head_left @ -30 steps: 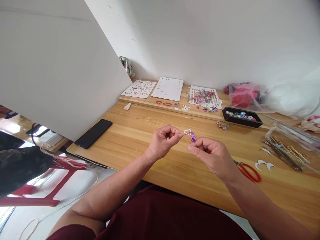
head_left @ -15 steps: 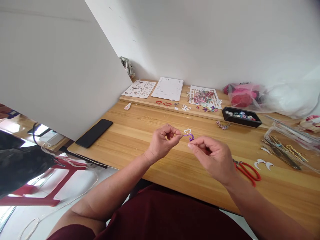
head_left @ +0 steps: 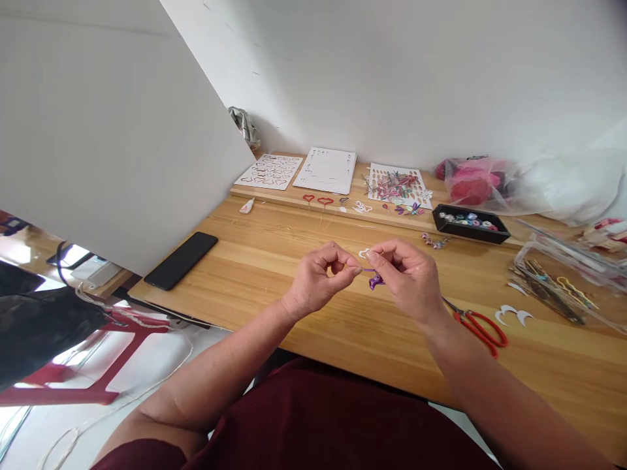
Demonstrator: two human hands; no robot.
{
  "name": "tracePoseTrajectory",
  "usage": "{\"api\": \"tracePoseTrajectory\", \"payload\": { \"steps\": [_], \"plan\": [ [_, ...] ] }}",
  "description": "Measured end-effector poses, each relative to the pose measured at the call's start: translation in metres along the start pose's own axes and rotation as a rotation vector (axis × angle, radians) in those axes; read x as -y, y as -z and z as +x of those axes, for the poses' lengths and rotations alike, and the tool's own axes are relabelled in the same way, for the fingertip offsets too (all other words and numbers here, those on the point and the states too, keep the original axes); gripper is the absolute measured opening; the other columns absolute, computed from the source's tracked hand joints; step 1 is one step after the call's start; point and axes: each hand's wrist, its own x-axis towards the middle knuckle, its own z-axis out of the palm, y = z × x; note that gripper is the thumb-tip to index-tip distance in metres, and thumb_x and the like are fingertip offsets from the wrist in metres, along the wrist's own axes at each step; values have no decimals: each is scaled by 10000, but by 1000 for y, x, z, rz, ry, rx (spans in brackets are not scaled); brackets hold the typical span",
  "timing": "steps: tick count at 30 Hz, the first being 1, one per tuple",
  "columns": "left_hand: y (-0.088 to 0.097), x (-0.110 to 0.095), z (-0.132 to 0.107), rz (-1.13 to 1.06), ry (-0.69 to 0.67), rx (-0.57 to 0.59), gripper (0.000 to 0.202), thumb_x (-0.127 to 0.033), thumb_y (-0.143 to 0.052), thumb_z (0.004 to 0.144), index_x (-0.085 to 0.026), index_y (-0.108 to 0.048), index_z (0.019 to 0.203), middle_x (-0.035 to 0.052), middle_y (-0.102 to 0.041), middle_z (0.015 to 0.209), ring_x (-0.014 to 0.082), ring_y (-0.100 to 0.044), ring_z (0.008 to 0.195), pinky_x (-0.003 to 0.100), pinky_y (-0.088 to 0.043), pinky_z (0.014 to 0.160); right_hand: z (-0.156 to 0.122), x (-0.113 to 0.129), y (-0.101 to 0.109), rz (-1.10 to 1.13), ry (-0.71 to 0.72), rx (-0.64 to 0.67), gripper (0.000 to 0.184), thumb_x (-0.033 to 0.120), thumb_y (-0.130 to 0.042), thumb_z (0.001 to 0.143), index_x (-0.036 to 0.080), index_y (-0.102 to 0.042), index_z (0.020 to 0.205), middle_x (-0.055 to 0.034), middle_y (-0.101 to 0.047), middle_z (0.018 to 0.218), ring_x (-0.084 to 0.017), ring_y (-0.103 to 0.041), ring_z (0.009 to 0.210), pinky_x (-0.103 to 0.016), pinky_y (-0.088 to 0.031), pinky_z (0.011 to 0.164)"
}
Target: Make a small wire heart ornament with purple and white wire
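Note:
My left hand (head_left: 319,277) is closed in a pinch over the middle of the wooden table (head_left: 274,261), gripping the left end of a small purple wire piece (head_left: 375,281). My right hand (head_left: 409,277) is right beside it, fingers curled and pinched on the same purple piece, which curls down between the two hands. A small white loop (head_left: 364,252) lies on the table just behind my fingertips.
Red-handled scissors (head_left: 477,326) lie right of my right hand, white crescents (head_left: 514,315) beyond. A black phone (head_left: 181,260) sits left. At the back: white template sheets (head_left: 327,170), coloured wire shapes (head_left: 396,186), a black tray of beads (head_left: 470,224), a clear box (head_left: 563,274), pink bags (head_left: 477,183).
My right hand has risen and moved left, closing in on my left hand. The purple piece now hangs below the fingertips. My left hand has hardly moved.

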Motion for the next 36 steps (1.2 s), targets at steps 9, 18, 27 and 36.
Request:
{"api": "tracePoseTrajectory", "payload": {
  "steps": [9,18,27,36],
  "plan": [
    [-3,3,1,6,-6,-7,164,-272,-713,833,-171,-652,720,-10,-561,676,106,-484,651,263,-417,660,-3,-5,-6,76,51,-73,140,311,-683,884,195,-645,816,33,-565,637,-91,-484,530,-226,-445,480],
    [0,-6,2,-147,112,71,220,-349,-730,818,-161,-656,730,-5,-535,676,107,-469,641,266,-401,634,19,1,10,426,-418,283,267,386,-827,707,178,-659,716,48,-512,576,-64,-408,472,-207,-339,418],
    [-3,7,3,-147,210,-136,212,-351,-714,824,-158,-651,764,-14,-568,686,92,-461,625,242,-380,603,-30,-10,-16,660,-667,234,280,332,-807,712,193,-566,679,70,-440,552,-49,-284,445,-222,-212,440],
    [4,1,2,56,-25,84,125,-243,-697,832,-165,-666,739,9,-588,691,115,-507,665,263,-428,662,-1,23,18,138,-206,238,217,376,-741,807,179,-679,740,18,-541,610,-91,-372,533,-258,-285,492]
  ]
}}
